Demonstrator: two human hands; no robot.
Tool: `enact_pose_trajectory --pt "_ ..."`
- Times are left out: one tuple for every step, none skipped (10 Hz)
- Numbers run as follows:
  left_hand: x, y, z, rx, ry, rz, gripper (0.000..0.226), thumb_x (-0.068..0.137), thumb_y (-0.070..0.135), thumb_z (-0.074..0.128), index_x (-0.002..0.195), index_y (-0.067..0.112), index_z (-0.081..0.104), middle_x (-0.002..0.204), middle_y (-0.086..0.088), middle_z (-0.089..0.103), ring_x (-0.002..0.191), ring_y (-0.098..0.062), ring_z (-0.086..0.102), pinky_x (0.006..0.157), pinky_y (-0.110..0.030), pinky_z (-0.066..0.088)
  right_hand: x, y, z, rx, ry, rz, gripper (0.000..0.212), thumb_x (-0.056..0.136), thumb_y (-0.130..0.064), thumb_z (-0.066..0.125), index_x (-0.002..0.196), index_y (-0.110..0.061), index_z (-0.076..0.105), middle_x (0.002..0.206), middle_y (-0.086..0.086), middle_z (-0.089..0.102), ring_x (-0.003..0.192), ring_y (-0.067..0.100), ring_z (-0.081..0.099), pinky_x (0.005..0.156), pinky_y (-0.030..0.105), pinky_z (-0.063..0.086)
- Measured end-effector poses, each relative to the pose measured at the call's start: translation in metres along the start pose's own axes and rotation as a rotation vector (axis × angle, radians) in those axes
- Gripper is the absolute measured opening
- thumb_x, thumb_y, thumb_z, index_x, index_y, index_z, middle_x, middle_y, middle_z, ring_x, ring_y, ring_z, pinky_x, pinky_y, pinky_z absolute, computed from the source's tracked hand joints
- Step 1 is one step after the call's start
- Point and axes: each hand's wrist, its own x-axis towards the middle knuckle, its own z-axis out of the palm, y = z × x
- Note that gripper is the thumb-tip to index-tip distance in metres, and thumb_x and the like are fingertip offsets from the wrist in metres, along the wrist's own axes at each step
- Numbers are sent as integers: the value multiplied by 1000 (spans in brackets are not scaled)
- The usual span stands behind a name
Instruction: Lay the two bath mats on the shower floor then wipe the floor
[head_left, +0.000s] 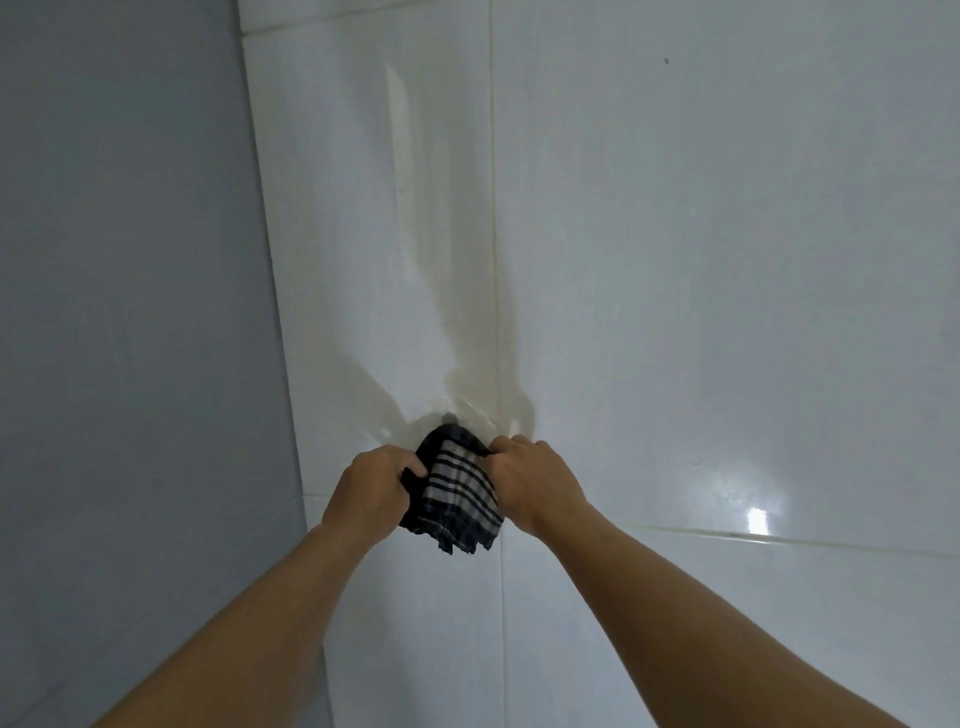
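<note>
One checked cloth, dark with pale bands, is bunched between two hands. The left hand grips its left edge with the fingers curled into the folds; the right hand grips the right edge the same way. The cloth sits against the white tiles, at the foot of one streaky wet patch and just left of the upright grout line. A second grout line runs across, beside one bright glare spot. One plain grey surface borders the tiles on the left. The fingertips are buried in the fabric, both forearms are cut off by the lower edge, and the cloth's underside is hidden.
</note>
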Motion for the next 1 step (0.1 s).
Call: enact_pose_trajectory --pt "-8 7 -10 73 39 -53 42 89 -12 45 109 20 65 103 -11 66 86 -21 60 75 -31 52 -6 8 -5 23 -14 0 22 97 -22 51 112 -16 67 111 4 60 103 26 56 85 36 42"
